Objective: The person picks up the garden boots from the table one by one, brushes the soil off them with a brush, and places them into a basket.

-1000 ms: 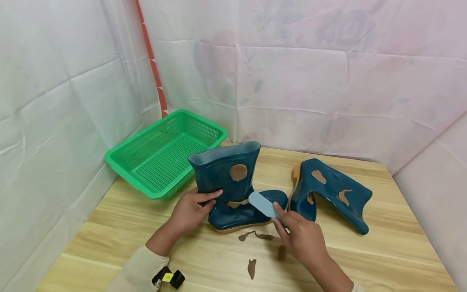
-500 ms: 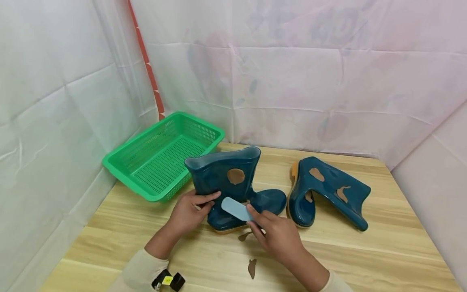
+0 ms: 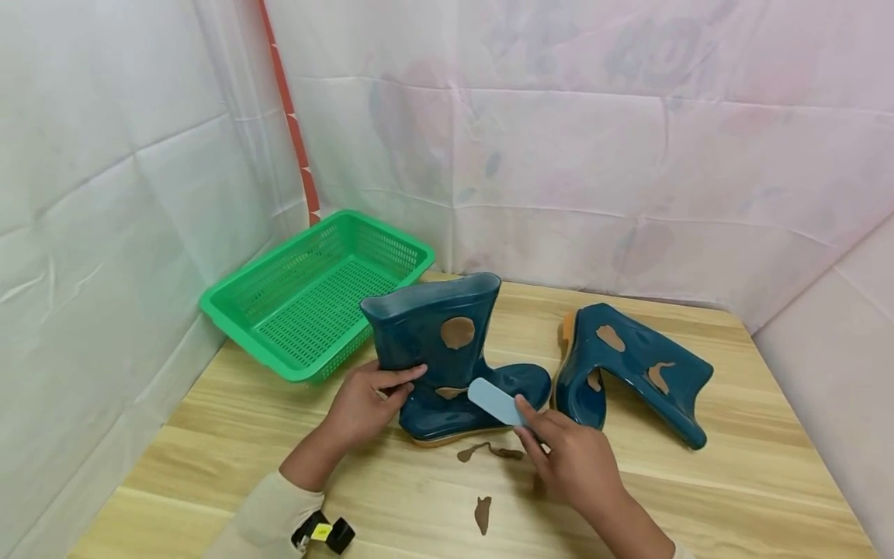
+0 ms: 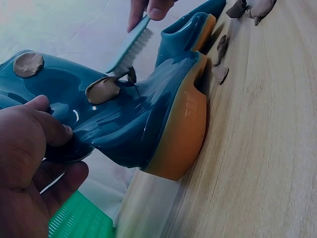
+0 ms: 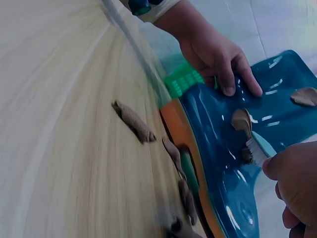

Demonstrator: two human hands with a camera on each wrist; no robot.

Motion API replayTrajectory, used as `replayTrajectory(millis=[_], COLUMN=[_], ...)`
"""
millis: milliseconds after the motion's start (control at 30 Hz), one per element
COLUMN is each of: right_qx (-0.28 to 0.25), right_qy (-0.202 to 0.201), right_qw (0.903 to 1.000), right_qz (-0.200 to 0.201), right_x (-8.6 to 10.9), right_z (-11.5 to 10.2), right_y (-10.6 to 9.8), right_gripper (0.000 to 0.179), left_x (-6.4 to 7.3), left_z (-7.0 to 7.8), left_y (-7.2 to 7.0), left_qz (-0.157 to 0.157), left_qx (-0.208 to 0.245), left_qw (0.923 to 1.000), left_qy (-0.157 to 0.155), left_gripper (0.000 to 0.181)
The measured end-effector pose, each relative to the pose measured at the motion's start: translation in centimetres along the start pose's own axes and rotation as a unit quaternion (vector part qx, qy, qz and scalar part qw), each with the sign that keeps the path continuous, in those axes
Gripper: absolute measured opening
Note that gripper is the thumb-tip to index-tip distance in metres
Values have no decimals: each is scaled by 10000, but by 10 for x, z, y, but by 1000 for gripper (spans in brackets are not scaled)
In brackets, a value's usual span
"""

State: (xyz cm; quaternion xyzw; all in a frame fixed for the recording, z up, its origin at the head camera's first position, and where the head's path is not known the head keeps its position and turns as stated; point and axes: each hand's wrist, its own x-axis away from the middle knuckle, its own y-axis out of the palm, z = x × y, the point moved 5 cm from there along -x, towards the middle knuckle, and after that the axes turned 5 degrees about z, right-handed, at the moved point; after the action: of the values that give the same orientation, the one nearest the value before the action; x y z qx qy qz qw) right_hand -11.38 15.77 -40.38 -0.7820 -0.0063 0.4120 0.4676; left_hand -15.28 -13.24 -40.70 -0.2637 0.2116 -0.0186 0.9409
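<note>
Brush (image 3: 496,401), pale-blue and white-bristled, is grasped by the right hand (image 3: 576,460); at left, the left hand (image 3: 365,400) grips a dark-blue rubber boot (image 3: 454,367).

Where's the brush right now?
In the head view, the brush is just right of centre, held in the right hand, by the brown patch on the upright boot's ankle.

Head view was bright, softly shadowed | wrist views were dimmer, bluish | right wrist view: white glare streaked the boot (image 5: 220,141); the tabletop (image 5: 84,129) looked smeared.
</note>
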Motion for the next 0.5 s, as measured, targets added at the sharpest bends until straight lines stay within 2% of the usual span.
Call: replayTrajectory(millis=[133, 300, 400, 500], right_qx=[-113, -420, -434, -343], right_qy=[16, -358, -534, -481], right_qw=[9998, 9976, 9974, 9983], right_qz=[188, 421, 233, -26], right_x=[2, -9, -17, -20], right_z=[2, -15, -27, -32], right_y=[-5, -3, 7, 15], right_gripper=[42, 54, 53, 54], left_x=[-1, -1, -1, 0], left_z=[0, -2, -2, -2], left_y=[0, -1, -1, 0], left_qz=[-37, -38, 16, 53], left_qx=[-18, 19, 16, 39], left_qw=[10000, 10000, 9999, 9998], left_qy=[-2, 28, 134, 199], left_gripper=[38, 37, 37, 37])
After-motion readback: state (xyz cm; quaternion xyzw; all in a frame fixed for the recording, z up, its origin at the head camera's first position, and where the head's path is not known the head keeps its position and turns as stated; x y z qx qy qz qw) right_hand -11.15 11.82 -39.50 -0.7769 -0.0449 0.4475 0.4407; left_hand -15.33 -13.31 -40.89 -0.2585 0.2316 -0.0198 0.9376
